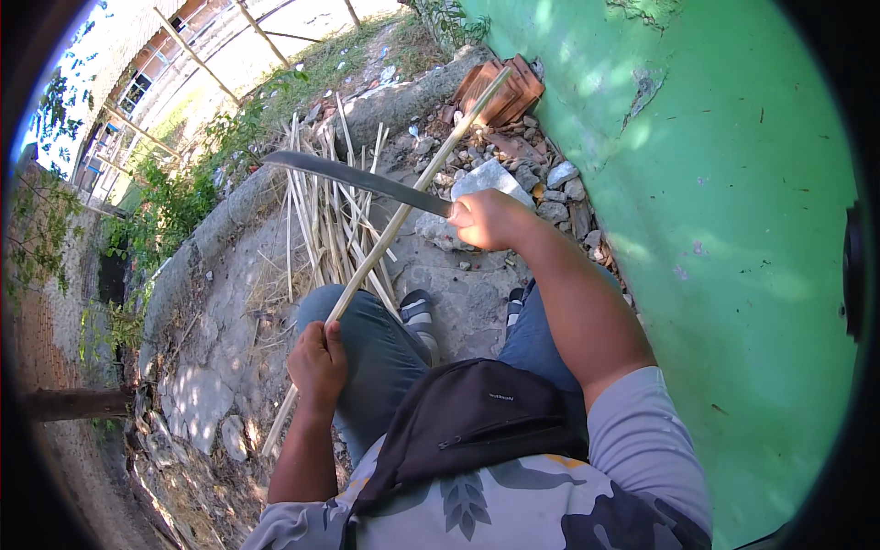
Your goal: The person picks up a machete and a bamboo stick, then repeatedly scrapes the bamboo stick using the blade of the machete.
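Observation:
My left hand (pixel 317 363) is closed around a long pale wooden stick (pixel 378 249), near its lower end, beside my left knee. The stick slants up and to the right, past my knees toward the rubble. In my right hand (pixel 491 221) is a machete (pixel 362 177), gripped by its handle, which my fingers hide. Its long dark blade points left and crosses the stick; whether they touch I cannot tell. Beyond my left knee, a loose pile of split pale sticks (pixel 316 215) lies on the ground.
A green wall (pixel 724 275) rises close on my right. Along its foot lie stones (pixel 553 212), a pale block (pixel 495 181) and stacked clay tiles (pixel 502 92). A low concrete kerb (pixel 229 215) curves round the left, with plants behind it. A black bag (pixel 481 412) rests on my lap.

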The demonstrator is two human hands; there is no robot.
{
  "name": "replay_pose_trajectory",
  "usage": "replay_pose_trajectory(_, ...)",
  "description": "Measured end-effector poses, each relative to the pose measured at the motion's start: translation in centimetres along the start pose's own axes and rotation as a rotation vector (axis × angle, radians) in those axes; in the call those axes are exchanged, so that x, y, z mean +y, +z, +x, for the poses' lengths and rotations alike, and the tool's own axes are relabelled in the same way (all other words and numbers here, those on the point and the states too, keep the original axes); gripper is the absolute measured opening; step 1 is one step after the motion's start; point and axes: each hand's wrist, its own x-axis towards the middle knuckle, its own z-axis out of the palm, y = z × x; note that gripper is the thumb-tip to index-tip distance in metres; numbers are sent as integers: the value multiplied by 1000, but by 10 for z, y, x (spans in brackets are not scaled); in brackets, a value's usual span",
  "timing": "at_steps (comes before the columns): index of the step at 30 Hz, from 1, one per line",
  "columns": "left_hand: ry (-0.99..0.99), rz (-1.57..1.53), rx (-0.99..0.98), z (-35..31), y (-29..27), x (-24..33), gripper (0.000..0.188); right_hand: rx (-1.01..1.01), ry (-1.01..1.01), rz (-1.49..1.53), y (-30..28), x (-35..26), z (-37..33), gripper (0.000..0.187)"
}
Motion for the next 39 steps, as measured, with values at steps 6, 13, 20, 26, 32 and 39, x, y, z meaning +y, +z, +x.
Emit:
replay_pose_trajectory(6, -8, 5, -22, -1, -1, -5, 39, -175, -84, -147, 2, -39, -6, 23)
replay_pose_trajectory(13, -20, -53, -4, 2, -1, -1, 39, 103, 105, 294, -9, 15, 4, 30)
replay_pose_trajectory(20, -55, -26, -54, 3, -4, 0, 41, -103, -116, -57, 14, -28, -6, 22)
replay_pose_trajectory(26, -58, -115, 4, 3, -1, -1, 42, -49, -9, 29, -3, -11, 0, 20)
replay_pose_trajectory(32, -118, -102, -54, 6, -3, 4, 42, -53, -11, 51, 7, -13, -2, 18)
replay_pose_trajectory(39, -111, -127, -1, 2, 0, -5, 42, -103, -215, -139, 18, -39, -2, 20)
